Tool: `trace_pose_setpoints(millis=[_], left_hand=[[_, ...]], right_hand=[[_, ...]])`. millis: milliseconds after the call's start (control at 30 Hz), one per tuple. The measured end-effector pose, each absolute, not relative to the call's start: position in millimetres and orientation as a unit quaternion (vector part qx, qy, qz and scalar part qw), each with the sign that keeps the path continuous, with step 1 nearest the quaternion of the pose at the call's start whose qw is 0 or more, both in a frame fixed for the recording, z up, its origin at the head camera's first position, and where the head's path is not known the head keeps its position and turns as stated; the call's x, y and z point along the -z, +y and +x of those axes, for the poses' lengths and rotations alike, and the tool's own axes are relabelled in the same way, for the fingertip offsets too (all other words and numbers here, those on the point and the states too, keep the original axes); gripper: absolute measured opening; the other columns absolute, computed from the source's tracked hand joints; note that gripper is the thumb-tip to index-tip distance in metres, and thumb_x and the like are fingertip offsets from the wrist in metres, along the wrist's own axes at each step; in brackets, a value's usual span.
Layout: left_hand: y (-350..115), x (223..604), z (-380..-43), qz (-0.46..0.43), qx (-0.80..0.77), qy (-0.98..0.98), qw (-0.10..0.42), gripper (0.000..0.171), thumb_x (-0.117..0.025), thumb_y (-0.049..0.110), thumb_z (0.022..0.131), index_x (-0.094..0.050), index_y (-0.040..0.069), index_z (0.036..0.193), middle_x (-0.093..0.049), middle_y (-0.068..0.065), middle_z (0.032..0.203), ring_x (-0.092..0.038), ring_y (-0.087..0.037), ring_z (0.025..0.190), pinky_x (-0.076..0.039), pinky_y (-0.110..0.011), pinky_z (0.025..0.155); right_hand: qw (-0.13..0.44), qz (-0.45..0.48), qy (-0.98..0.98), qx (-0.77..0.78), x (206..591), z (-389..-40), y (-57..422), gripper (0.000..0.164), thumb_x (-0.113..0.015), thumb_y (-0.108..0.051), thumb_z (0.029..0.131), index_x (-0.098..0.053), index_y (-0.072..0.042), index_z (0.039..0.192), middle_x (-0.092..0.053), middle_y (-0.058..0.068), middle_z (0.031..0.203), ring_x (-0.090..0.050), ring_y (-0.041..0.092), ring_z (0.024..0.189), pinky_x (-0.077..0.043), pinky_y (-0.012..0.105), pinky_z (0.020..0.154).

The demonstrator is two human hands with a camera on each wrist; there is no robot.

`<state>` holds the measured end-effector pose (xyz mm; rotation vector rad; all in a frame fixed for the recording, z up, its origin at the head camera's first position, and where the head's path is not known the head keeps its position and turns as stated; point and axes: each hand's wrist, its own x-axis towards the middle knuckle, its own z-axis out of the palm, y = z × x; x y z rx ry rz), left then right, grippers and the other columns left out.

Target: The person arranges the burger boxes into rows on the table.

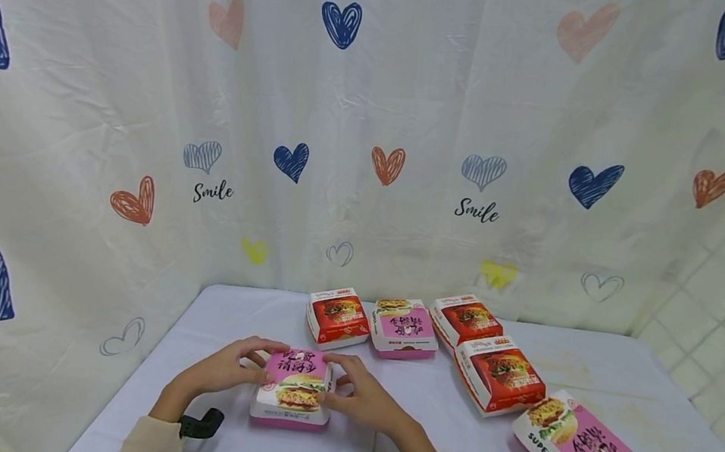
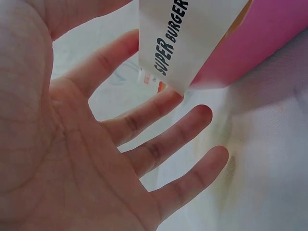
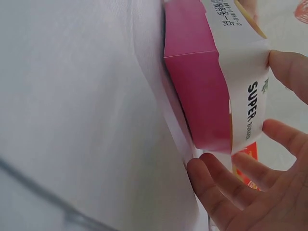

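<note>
A pink-and-white burger box with a burger picture on its lid sits between both hands at the table's near left. My left hand holds its left side, thumb at the near part and index finger at the far corner. Opposite it, my right hand grips the right side the same way. In the left wrist view the lower fingers spread away beside the box's white wall. The right wrist view has the thumb at the lid edge, above the pink base.
Behind stand a red burger box and a pink one. Two more red boxes run toward the right, ending at another pink box. A white cloth covers the table; a heart-print curtain hangs behind.
</note>
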<state>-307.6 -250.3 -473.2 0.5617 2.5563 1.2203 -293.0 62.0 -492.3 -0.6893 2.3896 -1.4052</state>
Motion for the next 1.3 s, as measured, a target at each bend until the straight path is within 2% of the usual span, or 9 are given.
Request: trace_pose_setpoints(millis=[333, 600, 867, 1300], left_hand=[[-250.7, 473.9, -309.3, 0.196, -0.425, 0.873, 0.137, 0.055, -0.068, 0.034, 0.096, -0.054, 0.026, 0.148, -0.054, -0.007, 0.150, -0.057, -0.029, 0.120, -0.051, -0.056, 0.090], [-251.5, 474.5, -309.7, 0.217, -0.427, 0.867, 0.140, 0.058, -0.067, 0.032, 0.097, -0.050, 0.020, 0.151, -0.051, -0.010, 0.154, -0.059, -0.030, 0.122, -0.049, -0.063, 0.094], [-251.1, 472.8, -308.9, 0.227, -0.436, 0.858, 0.146, 0.057, -0.069, 0.030, 0.096, -0.052, 0.018, 0.150, -0.052, -0.010, 0.153, -0.059, -0.030, 0.120, -0.050, -0.058, 0.093], [-250.4, 472.1, -307.3, 0.229, -0.433, 0.860, 0.139, 0.056, -0.066, 0.030, 0.097, -0.051, 0.017, 0.150, -0.052, -0.011, 0.153, -0.058, -0.032, 0.122, -0.051, -0.057, 0.093]], right_hand=[[0.144, -0.235, 0.830, 0.484, 489.9, -290.3, 61.0, 0.073, -0.074, -0.047, 0.091, -0.040, -0.032, 0.153, -0.043, 0.005, 0.150, -0.055, 0.025, 0.117, -0.056, 0.042, 0.088], [0.143, -0.244, 0.830, 0.481, 488.1, -289.2, 60.6, 0.074, -0.074, -0.048, 0.091, -0.039, -0.028, 0.153, -0.039, 0.008, 0.152, -0.054, 0.026, 0.118, -0.053, 0.038, 0.087], [0.149, -0.244, 0.837, 0.467, 486.0, -288.1, 59.9, 0.074, -0.075, -0.049, 0.089, -0.039, -0.029, 0.151, -0.040, 0.007, 0.146, -0.053, 0.025, 0.117, -0.054, 0.040, 0.088], [0.153, -0.245, 0.838, 0.462, 484.2, -288.1, 60.5, 0.074, -0.075, -0.050, 0.089, -0.039, -0.029, 0.151, -0.040, 0.007, 0.146, -0.053, 0.025, 0.119, -0.055, 0.040, 0.089]])
